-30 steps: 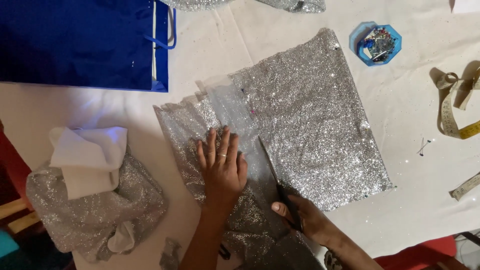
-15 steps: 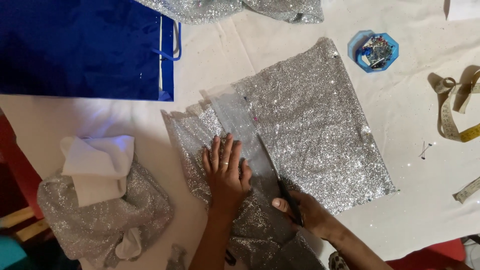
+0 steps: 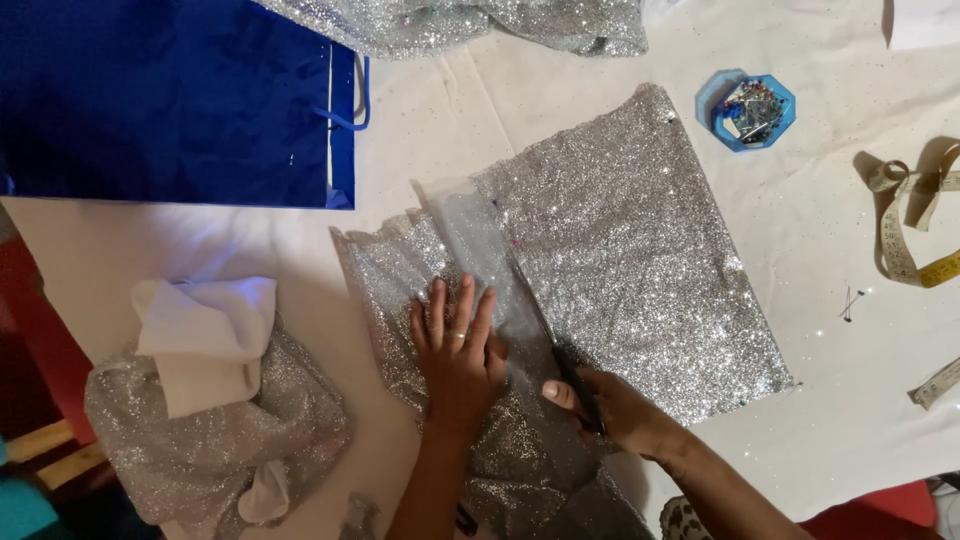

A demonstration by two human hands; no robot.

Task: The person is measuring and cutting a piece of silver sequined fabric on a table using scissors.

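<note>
A sheet of silver glitter fabric (image 3: 640, 260) lies spread on the white table (image 3: 840, 420), with a pale translucent strip (image 3: 480, 240) running along it. My left hand (image 3: 458, 355) presses flat on the fabric beside that strip, fingers spread. My right hand (image 3: 615, 410) grips scissors (image 3: 555, 345), whose blades lie in the fabric along the strip's right side, pointing away from me.
A shiny blue gift bag (image 3: 170, 100) lies at the upper left. A heap of silver fabric with white cloth (image 3: 210, 400) sits at the lower left. More glitter fabric (image 3: 470, 20) lies at the top. A blue pin dish (image 3: 750, 110) and measuring tape (image 3: 910, 230) are at the right.
The scissors have advanced a little further up along the strip. My left hand stays pressed on the fabric. The view has shifted slightly.
</note>
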